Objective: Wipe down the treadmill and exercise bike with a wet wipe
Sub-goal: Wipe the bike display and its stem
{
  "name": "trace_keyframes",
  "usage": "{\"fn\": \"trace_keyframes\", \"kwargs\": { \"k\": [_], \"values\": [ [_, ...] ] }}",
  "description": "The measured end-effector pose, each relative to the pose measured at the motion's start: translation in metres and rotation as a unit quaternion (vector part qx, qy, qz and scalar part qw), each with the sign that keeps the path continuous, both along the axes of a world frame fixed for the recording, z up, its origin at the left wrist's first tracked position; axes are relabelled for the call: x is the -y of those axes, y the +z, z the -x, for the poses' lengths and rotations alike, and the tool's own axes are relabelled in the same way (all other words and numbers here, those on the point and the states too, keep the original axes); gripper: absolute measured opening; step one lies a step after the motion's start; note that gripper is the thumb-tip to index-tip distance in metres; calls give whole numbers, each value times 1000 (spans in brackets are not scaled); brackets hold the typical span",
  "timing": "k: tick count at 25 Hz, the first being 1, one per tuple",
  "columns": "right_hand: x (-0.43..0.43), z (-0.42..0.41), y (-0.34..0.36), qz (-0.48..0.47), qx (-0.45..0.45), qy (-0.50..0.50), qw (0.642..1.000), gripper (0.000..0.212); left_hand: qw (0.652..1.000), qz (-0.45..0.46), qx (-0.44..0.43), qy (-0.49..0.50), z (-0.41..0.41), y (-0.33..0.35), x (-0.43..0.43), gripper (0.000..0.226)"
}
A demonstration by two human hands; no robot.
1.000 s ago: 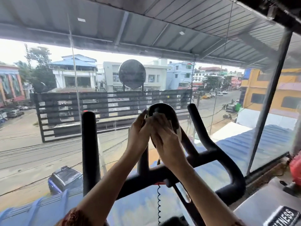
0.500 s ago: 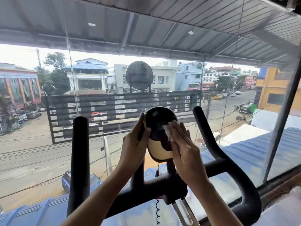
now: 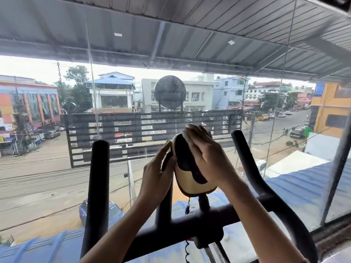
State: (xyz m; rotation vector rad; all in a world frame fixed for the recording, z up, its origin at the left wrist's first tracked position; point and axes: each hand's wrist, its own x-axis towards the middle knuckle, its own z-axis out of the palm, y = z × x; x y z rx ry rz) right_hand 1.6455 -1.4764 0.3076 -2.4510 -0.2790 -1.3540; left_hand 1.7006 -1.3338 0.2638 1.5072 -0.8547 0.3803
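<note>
Near: both forearms rise from the bottom edge. The bike crossbar (image 3: 178, 223) runs L-R beneath them, w/ a coiled cable (image 3: 187, 250) hanging under the clamp.

Mid: the console (image 3: 187, 179), an oval w/ a beige shell and black face, sits on a thin stem above the crossbar, centre of scene.
- Handling, my read: light plastic pod on a skinny mount, so prob flexes or swivels if pushed one-sided. Needs bracing. The glossy face will be slick once damp, so light pressure and no hard scrubbing on the display.
- Best hold is the shell rim or back, not the face or the small lead dangling under it.

Left hand (image 3: 156, 172): palm against the console's left rim, fingers fairly straight and pointing up along the edge. It's bracing, not gripping.

Right hand (image 3: 207, 155): laid flat over the upper right of the face, fingers together and straight, tips reaching the top edge, wrist low.

Wet wipe: presumably under the R palm, can't see it clearly. Soft, limp and damp, so keep it spread flat under the fingers or it bunches.

Left bar (image 3: 98, 177) is upright, left of the console. Right bar (image 3: 247, 158) curves up on the right. Neither is being touched.

Far: window glass (image 3: 91, 88), street beyond. Treadmill not in view.
</note>
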Motion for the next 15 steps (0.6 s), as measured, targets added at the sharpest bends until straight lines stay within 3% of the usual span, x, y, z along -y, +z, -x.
{"fn": "trace_keyframes", "kwargs": {
  "k": [2,3,6,8,11,13,15],
  "values": [
    [-11,-4,3,106,-61,-15,992,42,1000,0,8,0,2,2,1,45],
    [-14,-7,12,101,-94,-27,990,38,1000,1,6,-4,2,2,2,44],
    [-10,-5,31,-89,-108,-48,989,33,1000,-4,4,-13,3,1,2,50],
    [-3,8,20,-239,-81,-27,967,35,1000,-13,7,-13,5,1,1,54],
    [-3,30,-21,-377,-25,-4,926,37,1000,-22,14,-3,2,-1,2,53],
    [-12,48,-51,-395,-6,12,918,34,999,-22,23,-1,2,-2,2,55],
    [-27,61,-75,-340,5,13,940,35,999,-24,31,-1,2,-1,2,58]
  ]
}}
